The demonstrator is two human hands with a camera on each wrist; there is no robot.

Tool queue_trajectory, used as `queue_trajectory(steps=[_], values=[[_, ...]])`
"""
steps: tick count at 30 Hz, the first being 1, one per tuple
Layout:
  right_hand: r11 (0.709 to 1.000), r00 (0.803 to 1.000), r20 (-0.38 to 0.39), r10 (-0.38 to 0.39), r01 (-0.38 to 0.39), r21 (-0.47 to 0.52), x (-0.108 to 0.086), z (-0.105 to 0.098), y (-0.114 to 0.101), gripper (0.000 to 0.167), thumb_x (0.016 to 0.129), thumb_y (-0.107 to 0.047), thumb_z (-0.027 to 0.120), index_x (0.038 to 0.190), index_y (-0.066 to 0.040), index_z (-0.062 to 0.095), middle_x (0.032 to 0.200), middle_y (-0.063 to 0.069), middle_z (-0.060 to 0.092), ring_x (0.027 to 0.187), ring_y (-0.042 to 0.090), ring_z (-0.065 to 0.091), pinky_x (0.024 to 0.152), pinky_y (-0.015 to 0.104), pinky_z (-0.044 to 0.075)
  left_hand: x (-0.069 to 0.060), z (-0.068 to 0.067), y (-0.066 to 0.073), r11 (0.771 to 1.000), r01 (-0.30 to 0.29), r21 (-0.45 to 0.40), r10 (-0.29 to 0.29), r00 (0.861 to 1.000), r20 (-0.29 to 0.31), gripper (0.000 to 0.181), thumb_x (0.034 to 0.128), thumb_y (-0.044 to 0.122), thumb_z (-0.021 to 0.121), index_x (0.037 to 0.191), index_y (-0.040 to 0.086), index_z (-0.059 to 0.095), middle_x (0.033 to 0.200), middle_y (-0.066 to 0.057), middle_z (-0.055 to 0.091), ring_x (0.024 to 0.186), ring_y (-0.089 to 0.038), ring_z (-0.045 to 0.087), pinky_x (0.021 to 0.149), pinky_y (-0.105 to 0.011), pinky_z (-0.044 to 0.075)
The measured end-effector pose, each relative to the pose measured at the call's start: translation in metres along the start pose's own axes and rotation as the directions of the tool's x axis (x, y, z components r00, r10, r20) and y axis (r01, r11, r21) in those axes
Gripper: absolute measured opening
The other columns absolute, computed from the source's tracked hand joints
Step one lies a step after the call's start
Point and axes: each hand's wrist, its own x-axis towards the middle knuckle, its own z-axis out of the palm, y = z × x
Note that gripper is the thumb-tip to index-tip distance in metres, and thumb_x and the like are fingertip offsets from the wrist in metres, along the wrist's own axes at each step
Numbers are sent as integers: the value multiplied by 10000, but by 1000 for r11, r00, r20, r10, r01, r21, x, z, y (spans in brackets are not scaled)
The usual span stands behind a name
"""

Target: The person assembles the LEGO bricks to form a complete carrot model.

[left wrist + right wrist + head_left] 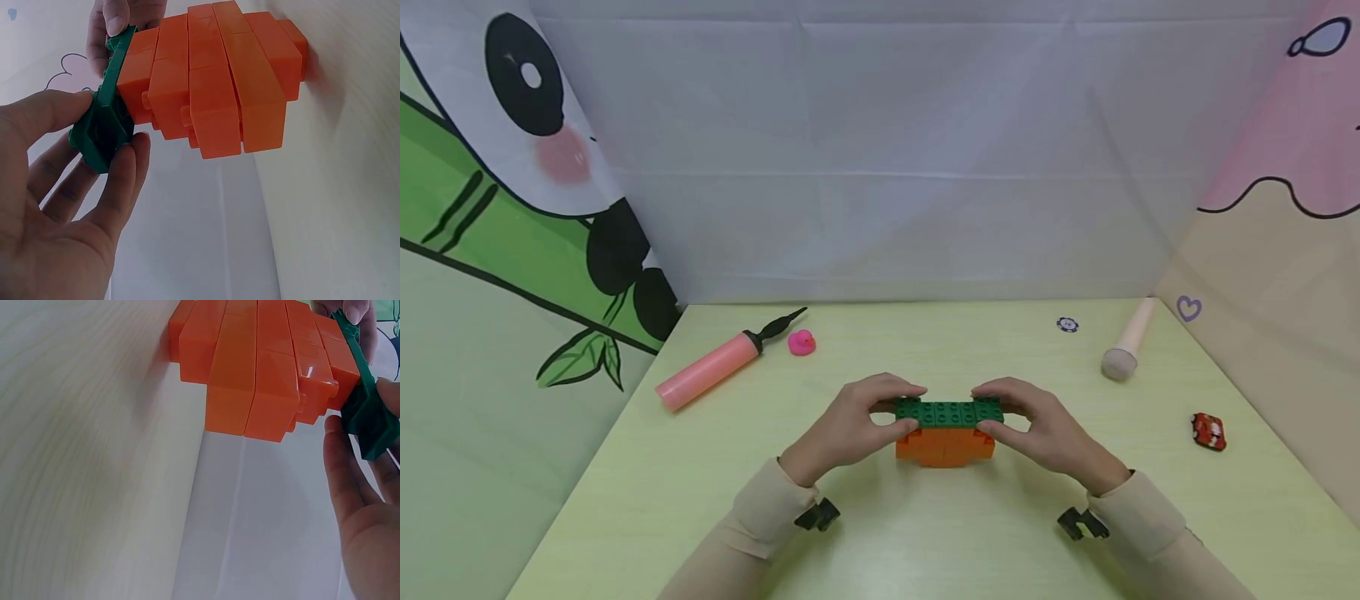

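An orange stack of toy building bricks [945,447] stands upright on the table, wider in its middle layers than at its base and top. Across its top lies a row of green bricks [950,413]. My left hand [857,419] pinches the left end of the green row between thumb and fingers. At the opposite end, my right hand [1037,429] grips the green bricks the same way. In the left wrist view the green piece [103,125] overhangs the orange bricks [212,81]. The right wrist view shows the hollow underside of the green end [369,419].
Back left on the table [647,517] lie a pink hand pump [711,369] and a pink rubber duck [802,342]. A poker chip [1067,324], a pale microphone-shaped object [1129,342] and a red toy car [1208,432] lie to the right. Printed cloth walls enclose the table.
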Motion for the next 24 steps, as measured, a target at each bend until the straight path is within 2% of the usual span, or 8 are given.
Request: queue_trajectory(steps=[4, 8, 11, 14, 16, 18, 22, 24], values=[[1000, 1000, -2, 7, -7, -5, 0, 0, 0, 385, 926, -132, 718, 1293, -182, 615, 1249, -7, 621, 1032, 128, 631, 943, 273, 534, 0, 0, -1, 1000, 19, 10, -19, 1000, 2, 479, 898, 150, 756, 1356, 178, 617, 1203, 8, 644, 1007, -112, 660, 908, -254, 548], [999, 999, 2, 48, -48, -11, -4, -1, 1, 538, 904, -189, 752, 1396, -203, 533, 1317, 35, 606, 1127, 176, 619, 973, 345, 528, -1, 0, -5, 997, 69, 24, -70, 997, 26, 628, 884, 245, 777, 1451, 225, 509, 1280, 4, 599, 1102, -141, 631, 952, -321, 536], [990, 990, 36, 139, -138, -13, -8, -3, 3, 706, 884, -271, 775, 1491, -232, 416, 1366, 53, 575, 1199, 237, 585, 1006, 467, 498, -4, 1, -10, 989, 145, 32, -147, 987, 58, 739, 859, 308, 797, 1497, 245, 430, 1331, 23, 558, 1151, -160, 593, 1002, -372, 504], [966, 960, 112, 257, -253, -48, -11, -3, 7, 770, 878, -366, 769, 1520, -250, 360, 1353, 11, 573, 1209, 262, 567, 1003, 532, 478, -8, 1, -16, 972, 231, 43, -234, 967, 102, 762, 853, 300, 798, 1505, 231, 410, 1300, 49, 580, 1159, -173, 582, 1035, -402, 475], [947, 934, 158, 320, -311, -81, -13, -2, 10, 727, 882, -402, 756, 1491, -223, 403, 1322, -2, 592, 1180, 259, 583, 983, 511, 494, -9, 2, -20, 962, 267, 53, -272, 953, 132, 726, 863, 268, 786, 1491, 218, 426, 1250, 67, 614, 1159, -191, 587, 1041, -414, 471], [938, 919, 195, 343, -326, -115, -14, -1, 13, 611, 901, -404, 734, 1423, -197, 491, 1265, -11, 623, 1135, 248, 606, 957, 469, 515, -9, 3, -23, 955, 290, 60, -296, 943, 154, 677, 877, 245, 772, 1471, 224, 447, 1203, 84, 644, 1152, -203, 601, 1029, -422, 482], [939, 914, 220, 341, -320, -124, -14, 1, 16, 392, 924, -364, 715, 1270, -203, 624, 1169, -18, 665, 1052, 212, 641, 902, 380, 539, -9, 4, -26, 950, 307, 64, -313, 937, 153, 631, 889, 231, 765, 1445, 257, 469, 1165, 84, 676, 1107, -203, 639, 981, -417, 520], [943, 915, 228, 333, -317, -106, -14, 1, 18, 387, 935, -359, 702, 1266, -173, 631, 1157, 0, 667, 1042, 203, 649, 895, 342, 543, -8, 4, -28, 948, 313, 59, -318, 938, 138, 629, 891, 245, 765, 1446, 253, 468, 1160, 75, 683, 1076, -173, 650, 964, -395, 531]])
